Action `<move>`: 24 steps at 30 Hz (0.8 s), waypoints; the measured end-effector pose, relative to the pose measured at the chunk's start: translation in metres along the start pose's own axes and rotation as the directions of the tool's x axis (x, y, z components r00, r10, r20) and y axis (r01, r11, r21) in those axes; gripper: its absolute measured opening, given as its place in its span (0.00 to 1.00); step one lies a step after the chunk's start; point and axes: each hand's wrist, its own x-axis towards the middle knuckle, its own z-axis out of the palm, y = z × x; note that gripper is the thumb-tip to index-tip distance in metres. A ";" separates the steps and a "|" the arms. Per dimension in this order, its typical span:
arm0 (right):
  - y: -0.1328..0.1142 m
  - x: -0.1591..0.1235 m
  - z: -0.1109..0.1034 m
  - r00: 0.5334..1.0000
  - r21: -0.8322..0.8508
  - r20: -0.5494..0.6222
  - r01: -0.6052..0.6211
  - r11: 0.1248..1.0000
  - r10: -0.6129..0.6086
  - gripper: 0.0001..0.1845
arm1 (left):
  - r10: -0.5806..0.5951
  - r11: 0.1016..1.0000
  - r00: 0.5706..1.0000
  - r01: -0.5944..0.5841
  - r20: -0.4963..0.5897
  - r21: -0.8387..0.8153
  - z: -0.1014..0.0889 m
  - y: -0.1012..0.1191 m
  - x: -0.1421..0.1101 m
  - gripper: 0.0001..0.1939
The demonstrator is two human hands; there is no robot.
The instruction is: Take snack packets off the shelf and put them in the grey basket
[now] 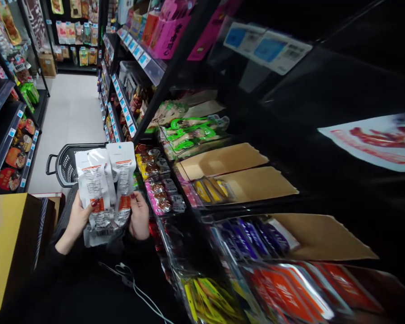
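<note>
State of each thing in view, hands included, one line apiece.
White packets: held together, roughly upright
Left hand: closed on white packets
Right hand: closed on white packets
Basket: open-topped, partly hidden behind packets
Purple packets: leaning in a row
White cable: slack

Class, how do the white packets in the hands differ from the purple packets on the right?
The white packets are mostly white with orange patches; the purple packets are mostly purple. The left hand and right hand hold up the white packets, while neither touches the purple packets, lined up in a row. Both are groups of several packets.
</note>
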 end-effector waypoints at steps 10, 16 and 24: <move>0.029 0.020 -0.013 0.895 0.870 0.351 -0.204 0.448 -0.275 0.15 | -0.114 0.963 0.991 0.092 -0.072 -0.253 -0.024 -0.004 0.010 0.32; 0.002 0.017 -0.010 0.993 0.288 0.033 0.098 0.953 -0.112 0.21 | -0.132 0.959 0.982 0.092 -0.137 -0.269 -0.036 0.001 0.009 0.32; 0.012 0.029 -0.022 0.964 -0.433 -0.232 0.021 0.901 -0.133 0.09 | -0.169 0.952 0.954 0.093 -0.246 -0.292 -0.049 0.003 0.011 0.33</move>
